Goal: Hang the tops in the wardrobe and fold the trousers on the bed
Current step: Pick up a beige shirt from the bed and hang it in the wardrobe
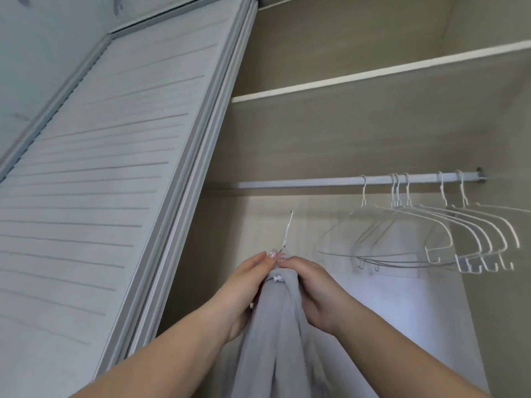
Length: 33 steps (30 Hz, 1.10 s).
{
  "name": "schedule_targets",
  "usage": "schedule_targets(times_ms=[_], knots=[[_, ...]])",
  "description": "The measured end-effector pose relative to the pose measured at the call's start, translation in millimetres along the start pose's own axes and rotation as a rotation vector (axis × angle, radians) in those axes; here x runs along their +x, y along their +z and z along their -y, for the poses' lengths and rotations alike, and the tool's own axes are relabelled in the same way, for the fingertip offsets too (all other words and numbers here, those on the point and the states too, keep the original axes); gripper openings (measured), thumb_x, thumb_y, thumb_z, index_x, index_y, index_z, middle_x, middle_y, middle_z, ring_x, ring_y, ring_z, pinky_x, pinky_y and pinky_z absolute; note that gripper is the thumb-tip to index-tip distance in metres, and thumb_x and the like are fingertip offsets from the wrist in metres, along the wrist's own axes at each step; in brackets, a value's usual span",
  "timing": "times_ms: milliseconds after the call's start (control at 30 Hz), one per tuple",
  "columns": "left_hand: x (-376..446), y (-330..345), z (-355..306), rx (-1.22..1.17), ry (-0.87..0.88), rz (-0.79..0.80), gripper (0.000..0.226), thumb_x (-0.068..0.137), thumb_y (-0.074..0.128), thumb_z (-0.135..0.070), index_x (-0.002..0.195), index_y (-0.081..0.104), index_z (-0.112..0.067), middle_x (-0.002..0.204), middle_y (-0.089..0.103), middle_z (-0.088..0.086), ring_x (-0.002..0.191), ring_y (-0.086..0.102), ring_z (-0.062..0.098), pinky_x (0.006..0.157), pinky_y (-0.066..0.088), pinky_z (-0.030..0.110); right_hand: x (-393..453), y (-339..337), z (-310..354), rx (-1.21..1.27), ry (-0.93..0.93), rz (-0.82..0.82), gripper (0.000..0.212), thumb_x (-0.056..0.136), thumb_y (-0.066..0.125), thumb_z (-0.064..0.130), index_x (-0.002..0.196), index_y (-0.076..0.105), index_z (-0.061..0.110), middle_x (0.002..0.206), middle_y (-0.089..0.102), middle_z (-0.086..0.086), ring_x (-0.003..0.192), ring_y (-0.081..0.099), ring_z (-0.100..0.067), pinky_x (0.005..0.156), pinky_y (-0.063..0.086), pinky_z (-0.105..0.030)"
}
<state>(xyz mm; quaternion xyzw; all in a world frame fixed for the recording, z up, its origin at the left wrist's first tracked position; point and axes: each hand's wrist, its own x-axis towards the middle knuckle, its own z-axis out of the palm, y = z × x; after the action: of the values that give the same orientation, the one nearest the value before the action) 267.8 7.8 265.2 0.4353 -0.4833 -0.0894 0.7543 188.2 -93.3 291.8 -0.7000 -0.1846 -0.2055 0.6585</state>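
Both hands (283, 285) around top's (283, 334) collar

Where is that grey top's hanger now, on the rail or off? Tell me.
Off. The hanger's hook sticks up below the rail, apart from it; both hands hold the grey top.

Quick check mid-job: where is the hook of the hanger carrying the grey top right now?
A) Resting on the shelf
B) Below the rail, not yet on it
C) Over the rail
B: the hook sticks up above both hands, short of the rail, left of the empty hangers.
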Motion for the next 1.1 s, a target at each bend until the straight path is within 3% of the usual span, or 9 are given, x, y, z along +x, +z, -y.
schedule_targets(times_ms=[133,400,500,633,767,900,1033,1100], knots=[[14,3,-19,-0.01,0.05,0.033,0.029,0.094,0.057,-0.035,0.116,0.068,-0.018,0.107,0.073,0.006,0.1,0.069,0.019,0.091,0.053,0.035,32,2,13,-0.071,-0.125,-0.081,0.011,0.094,0.052,0.011,0.1,0.058,0.006,0.097,0.053,-0.019,0.089,0.054,-0.029,0.077,0.05,-0.035],[42,4,-31,0.024,0.135,-0.02,0.023,0.095,0.057,-0.028,0.114,0.069,-0.022,0.105,0.073,0.004,0.102,0.068,0.017,0.101,0.047,0.04,81,-14,33,-0.147,-0.183,-0.071,0.01,0.094,0.055,0.014,0.1,0.057,0.007,0.083,0.058,-0.013,0.074,0.061,-0.022,0.067,0.054,-0.03],[53,5,-30,0.095,0.218,-0.005,0.028,0.095,0.057,-0.025,0.122,0.064,-0.024,0.113,0.071,-0.001,0.108,0.065,0.013,0.105,0.044,0.037,99,-23,37,-0.125,-0.181,-0.044,0.009,0.094,0.056,0.014,0.093,0.059,0.006,0.079,0.063,-0.012,0.075,0.065,-0.023,0.068,0.054,-0.031],[80,2,-34,0.233,0.281,-0.04,0.033,0.095,0.057,-0.027,0.127,0.061,-0.027,0.122,0.066,-0.003,0.116,0.06,0.013,0.109,0.039,0.037,126,-32,49,-0.148,-0.207,-0.055,0.01,0.094,0.055,0.012,0.088,0.059,0.006,0.068,0.067,-0.008,0.065,0.068,-0.019,0.057,0.053,-0.026],[101,-4,-37,0.382,0.327,-0.133,0.033,0.091,0.062,-0.03,0.125,0.063,-0.028,0.117,0.068,-0.009,0.11,0.062,0.005,0.105,0.044,0.032,152,-45,54,-0.151,-0.22,-0.129,0.01,0.094,0.053,0.011,0.086,0.057,0.007,0.066,0.063,-0.011,0.056,0.064,-0.018,0.051,0.052,-0.023],[130,-11,-34,0.481,0.315,-0.208,0.039,0.089,0.065,-0.032,0.126,0.063,-0.021,0.119,0.067,-0.005,0.109,0.062,0.007,0.102,0.045,0.03,185,-56,58,-0.161,-0.218,-0.21,0.01,0.094,0.052,0.011,0.085,0.053,0.007,0.062,0.053,-0.009,0.047,0.056,-0.015,0.045,0.047,-0.019],[152,-19,-30,0.525,0.329,-0.223,0.02,0.093,0.059,-0.027,0.11,0.071,-0.025,0.101,0.073,-0.009,0.094,0.066,0.005,0.079,0.049,0.019,215,-65,52,-0.21,-0.197,-0.244,0.016,0.093,0.053,0.013,0.077,0.052,0.009,0.059,0.052,-0.007,0.048,0.055,-0.016,0.049,0.045,-0.022],[161,-24,-27,0.556,0.314,-0.235,0.02,0.094,0.058,-0.027,0.109,0.071,-0.024,0.102,0.073,-0.006,0.096,0.066,0.009,0.082,0.05,0.022,225,-72,47,-0.234,-0.181,-0.253,0.017,0.093,0.054,0.014,0.077,0.054,0.01,0.06,0.053,-0.007,0.05,0.055,-0.017,0.049,0.045,-0.022]])
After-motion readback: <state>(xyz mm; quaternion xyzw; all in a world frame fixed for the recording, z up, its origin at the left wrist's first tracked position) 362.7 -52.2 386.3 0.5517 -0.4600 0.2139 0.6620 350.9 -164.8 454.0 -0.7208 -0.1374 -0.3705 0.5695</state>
